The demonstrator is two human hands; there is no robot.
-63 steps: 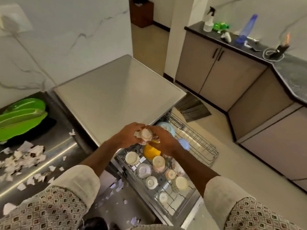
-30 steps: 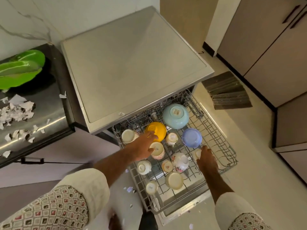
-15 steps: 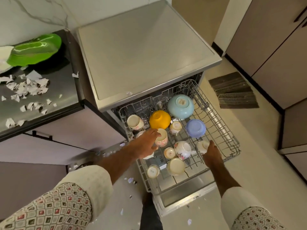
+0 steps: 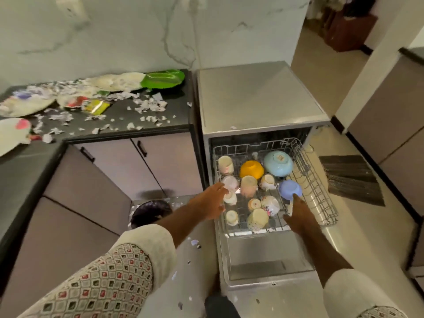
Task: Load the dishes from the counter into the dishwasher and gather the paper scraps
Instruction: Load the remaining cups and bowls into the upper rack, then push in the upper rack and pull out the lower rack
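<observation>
The dishwasher (image 4: 257,95) stands with its door (image 4: 263,260) down and its wire rack (image 4: 321,180) pulled out. In the rack, a yellow bowl (image 4: 251,169), a light blue bowl (image 4: 278,163), a violet bowl (image 4: 289,189) and several cups (image 4: 249,185) sit upside down. My left hand (image 4: 211,200) reaches to the rack's left edge with straight fingers, holding nothing. My right hand (image 4: 296,214) lies over the front right of the rack, one finger pointing at the violet bowl; a white cup beside it is mostly hidden. Paper scraps (image 4: 146,106) litter the dark counter (image 4: 179,115).
A green plate (image 4: 164,78) and white plates (image 4: 114,82) lie at the back of the counter, with another plate (image 4: 13,134) at far left. Scraps (image 4: 195,243) dot the floor near a dark round bin (image 4: 150,211). A dark mat (image 4: 351,177) lies right of the dishwasher.
My left hand has come off the cup in the middle of the rack and moved to the rack's left edge. My view has pulled back and swung left, showing the counter.
</observation>
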